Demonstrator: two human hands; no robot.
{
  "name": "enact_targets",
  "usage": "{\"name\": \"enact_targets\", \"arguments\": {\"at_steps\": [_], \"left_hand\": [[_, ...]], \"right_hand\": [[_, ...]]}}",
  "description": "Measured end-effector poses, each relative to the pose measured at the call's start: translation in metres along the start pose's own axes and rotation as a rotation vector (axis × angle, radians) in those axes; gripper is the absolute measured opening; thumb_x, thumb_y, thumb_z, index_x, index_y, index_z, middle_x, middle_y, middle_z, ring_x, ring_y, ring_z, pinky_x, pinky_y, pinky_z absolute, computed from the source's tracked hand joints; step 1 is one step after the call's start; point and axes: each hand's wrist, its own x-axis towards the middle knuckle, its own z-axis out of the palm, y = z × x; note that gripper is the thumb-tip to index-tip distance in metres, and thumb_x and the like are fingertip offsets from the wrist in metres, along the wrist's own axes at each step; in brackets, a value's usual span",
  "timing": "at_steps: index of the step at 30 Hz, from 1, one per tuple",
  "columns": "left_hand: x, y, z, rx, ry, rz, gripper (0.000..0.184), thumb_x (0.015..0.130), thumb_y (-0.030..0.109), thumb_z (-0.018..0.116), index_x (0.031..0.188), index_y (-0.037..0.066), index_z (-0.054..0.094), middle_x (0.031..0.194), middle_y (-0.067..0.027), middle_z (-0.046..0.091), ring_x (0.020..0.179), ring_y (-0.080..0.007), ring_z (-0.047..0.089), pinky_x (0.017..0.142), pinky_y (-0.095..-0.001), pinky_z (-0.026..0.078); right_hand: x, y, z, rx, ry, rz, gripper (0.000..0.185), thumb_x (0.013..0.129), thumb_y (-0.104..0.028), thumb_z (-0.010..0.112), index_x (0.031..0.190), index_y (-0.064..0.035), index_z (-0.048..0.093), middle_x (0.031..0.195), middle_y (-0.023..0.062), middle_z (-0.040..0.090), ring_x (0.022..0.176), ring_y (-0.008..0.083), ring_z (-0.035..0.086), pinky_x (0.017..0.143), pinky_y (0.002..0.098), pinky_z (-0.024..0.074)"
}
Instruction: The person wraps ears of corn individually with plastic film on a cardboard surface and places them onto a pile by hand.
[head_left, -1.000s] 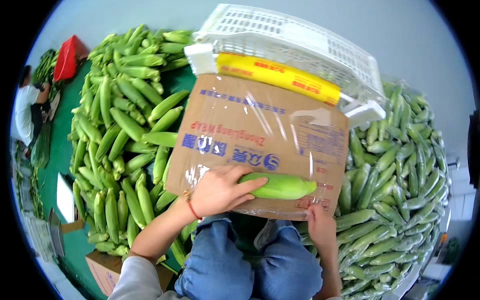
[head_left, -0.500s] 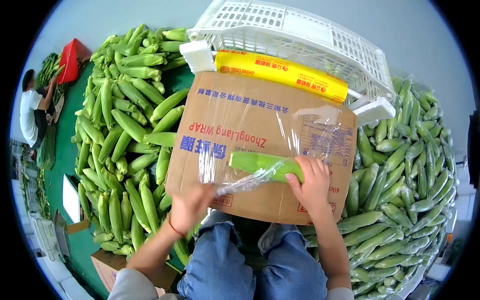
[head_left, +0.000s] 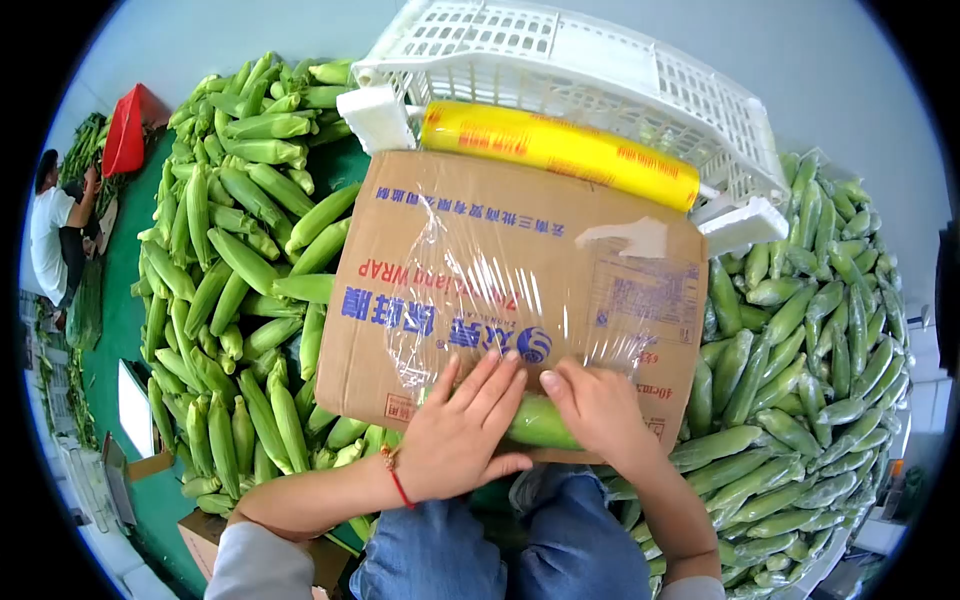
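Green corn (head_left: 541,424) lies under both hands (head_left: 458,440) (head_left: 607,415)

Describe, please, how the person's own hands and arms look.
The left hand and right hand are ungloved. On the left is a thin red cord bracelet with a small gold-toned ornament; the right shows none. Pale grey sleeves end around the elbows.

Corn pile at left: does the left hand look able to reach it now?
Probably yes: nothing stands between the left hand and the corn pile, though that hand would first have to leave the corn ear.
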Motion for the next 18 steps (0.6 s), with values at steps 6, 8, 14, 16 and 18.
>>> {"name": "enact_targets", "arguments": {"at_steps": [6,8,14,16,18], "left_hand": [[0.123,-0.089,0.001,0.314,0.347,-0.074,0.067,0.086,0.033,0.062,0.138,-0.003,0.041,0.147,-0.0230,0.037,0.139,-0.0349,0.035,0.114,-0.0473,0.028],[0.167,-0.115,-0.019,0.309,0.181,0.030,0.064,0.084,0.024,0.064,0.136,-0.006,0.042,0.147,-0.0239,0.038,0.137,-0.0349,0.038,0.112,-0.0424,0.032],[0.200,-0.132,-0.010,0.228,-0.339,-0.060,0.067,0.080,0.016,0.069,0.136,-0.009,0.041,0.147,-0.0242,0.036,0.131,-0.0355,0.043,0.109,-0.0376,0.038],[0.191,-0.131,-0.005,0.163,-0.320,-0.054,0.068,0.080,0.019,0.070,0.136,-0.007,0.042,0.148,-0.0212,0.036,0.130,-0.0349,0.045,0.108,-0.0380,0.039],[0.185,-0.133,-0.007,0.130,-0.241,0.019,0.066,0.081,0.021,0.070,0.136,-0.005,0.043,0.148,-0.0191,0.037,0.130,-0.0349,0.045,0.107,-0.0380,0.040]], "right_hand": [[0.026,-0.007,-0.005,-0.166,0.375,-0.539,0.057,0.073,-0.044,0.075,0.115,-0.0083,0.061,0.122,0.0109,0.056,0.114,0.0322,0.053,0.100,0.0505,0.0398],[0.058,0.002,-0.005,-0.308,0.458,-0.558,0.066,0.067,-0.046,0.078,0.118,-0.0091,0.059,0.121,0.0111,0.057,0.114,0.0313,0.053,0.100,0.0501,0.0402],[0.097,0.004,-0.011,-0.265,0.214,-0.548,0.054,0.064,-0.043,0.080,0.100,-0.0097,0.057,0.089,0.0073,0.062,0.085,0.0266,0.064,0.069,0.0411,0.0530],[0.062,-0.001,-0.013,-0.197,0.132,-0.631,0.050,0.066,-0.043,0.079,0.096,-0.0089,0.057,0.084,0.0092,0.062,0.078,0.0275,0.065,0.065,0.0405,0.0536],[0.019,-0.006,-0.010,-0.158,-0.009,-0.694,0.048,0.070,-0.046,0.074,0.098,-0.0095,0.057,0.081,0.0090,0.062,0.075,0.0281,0.066,0.064,0.0402,0.0538]]}}
